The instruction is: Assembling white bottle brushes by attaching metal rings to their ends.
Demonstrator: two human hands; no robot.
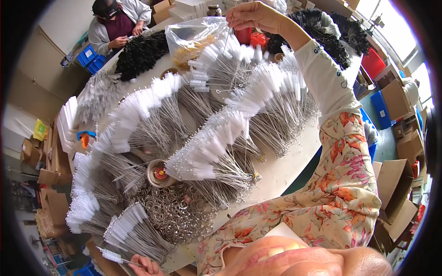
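Left hand (146,265) pinches a white-tipped wire brush (112,255) low at the tabletop (281,172) edge; right hand (258,16) pinches thin wire stems (227,32) up high. Keep both pinches on bare wire, not bristles. Just below the right hand: clear plastic bag (193,34) (yellowish contents, unclear).

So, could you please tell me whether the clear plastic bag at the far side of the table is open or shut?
Open: the clear plastic bag gapes at its mouth, with yellowish contents showing inside, beside the raised right hand.

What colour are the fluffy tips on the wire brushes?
White; the brush tips show best in the head view, on thin silver wire stems.
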